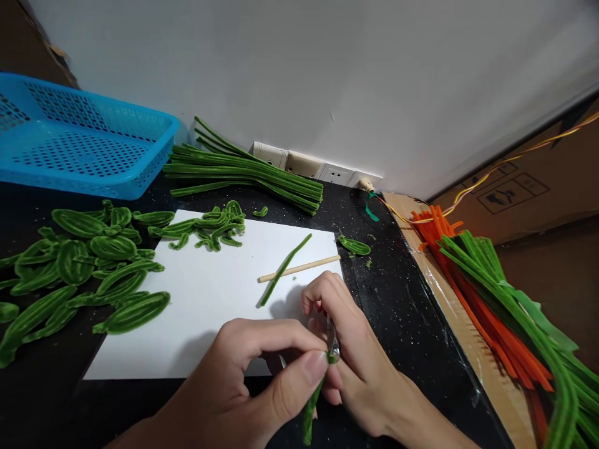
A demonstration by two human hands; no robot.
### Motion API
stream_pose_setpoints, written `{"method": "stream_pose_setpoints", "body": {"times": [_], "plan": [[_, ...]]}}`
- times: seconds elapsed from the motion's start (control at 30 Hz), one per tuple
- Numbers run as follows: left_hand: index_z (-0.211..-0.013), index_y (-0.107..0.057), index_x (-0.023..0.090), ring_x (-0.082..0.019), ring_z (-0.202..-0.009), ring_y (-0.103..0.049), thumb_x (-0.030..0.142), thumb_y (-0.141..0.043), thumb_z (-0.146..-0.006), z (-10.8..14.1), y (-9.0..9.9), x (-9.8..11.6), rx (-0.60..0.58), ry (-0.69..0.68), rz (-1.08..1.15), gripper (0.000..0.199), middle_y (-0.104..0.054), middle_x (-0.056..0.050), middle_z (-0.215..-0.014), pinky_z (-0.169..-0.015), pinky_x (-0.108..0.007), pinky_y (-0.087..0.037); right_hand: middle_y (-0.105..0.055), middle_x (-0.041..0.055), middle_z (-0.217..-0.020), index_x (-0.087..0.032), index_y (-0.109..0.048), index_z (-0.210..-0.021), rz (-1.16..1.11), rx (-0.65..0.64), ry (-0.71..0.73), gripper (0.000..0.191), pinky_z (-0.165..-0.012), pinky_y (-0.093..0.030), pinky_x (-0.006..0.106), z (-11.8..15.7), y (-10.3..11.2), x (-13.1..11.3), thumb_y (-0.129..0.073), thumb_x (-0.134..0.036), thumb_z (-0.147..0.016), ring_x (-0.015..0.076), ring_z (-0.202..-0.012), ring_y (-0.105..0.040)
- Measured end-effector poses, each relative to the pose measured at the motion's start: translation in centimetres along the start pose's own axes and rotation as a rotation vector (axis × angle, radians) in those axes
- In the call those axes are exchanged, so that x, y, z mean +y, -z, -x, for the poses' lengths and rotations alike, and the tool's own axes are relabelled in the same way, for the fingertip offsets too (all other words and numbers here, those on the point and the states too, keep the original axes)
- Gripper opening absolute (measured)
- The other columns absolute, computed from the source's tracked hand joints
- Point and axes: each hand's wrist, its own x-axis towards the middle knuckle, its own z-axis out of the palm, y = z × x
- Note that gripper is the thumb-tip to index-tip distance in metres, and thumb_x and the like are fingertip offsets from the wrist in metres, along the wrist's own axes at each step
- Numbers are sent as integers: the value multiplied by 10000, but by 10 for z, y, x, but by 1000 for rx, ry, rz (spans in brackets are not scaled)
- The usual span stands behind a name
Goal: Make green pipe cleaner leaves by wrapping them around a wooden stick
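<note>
My left hand (276,368) pinches a green pipe cleaner (309,415) between thumb and forefinger, its lower end hanging below the fingers. Close against it, my right hand (353,343) is closed around a shiny metal tool (333,342), mostly hidden by the fingers; its tip touches or nearly touches the pipe cleaner by my left thumb. Just beyond the hands, a short green pipe cleaner piece (286,268) crosses a thin wooden stick (311,267) on a white sheet (210,293).
Leaf-shaped green pipe cleaner pieces (112,247) are heaped at left, with smaller curled ones (219,224) beside them. Behind lie a blue basket (154,134) and a green pipe cleaner bundle (248,174). Orange (496,337) and green bundles (528,318) rest on cardboard at right, under a twisted wire (477,184).
</note>
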Motion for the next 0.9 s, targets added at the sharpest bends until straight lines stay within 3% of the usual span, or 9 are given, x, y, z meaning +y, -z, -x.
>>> {"method": "stream_pose_setpoints", "body": {"times": [0.27, 0.9], "plan": [[-732, -792, 203, -169, -599, -603, 366, -652, -918, -5, 7, -1, -71, -60, -106, 284, -692, -35, -646, -616, -266, -506, -505, 38, -917, -231, -444, -912, 4, 12, 22, 129, -733, -388, 360, -1, -2, 1, -453, -148, -815, 211, -829, -457], [-769, -714, 191, -134, -612, -594, 368, -564, -973, 1, 3, -6, -18, -107, -212, 310, -695, -25, -718, -596, -232, -495, -520, 19, -791, -214, -542, -917, 110, 72, 141, 85, -709, -354, 357, -5, -4, 14, -500, -217, -843, 205, -748, -468]]}}
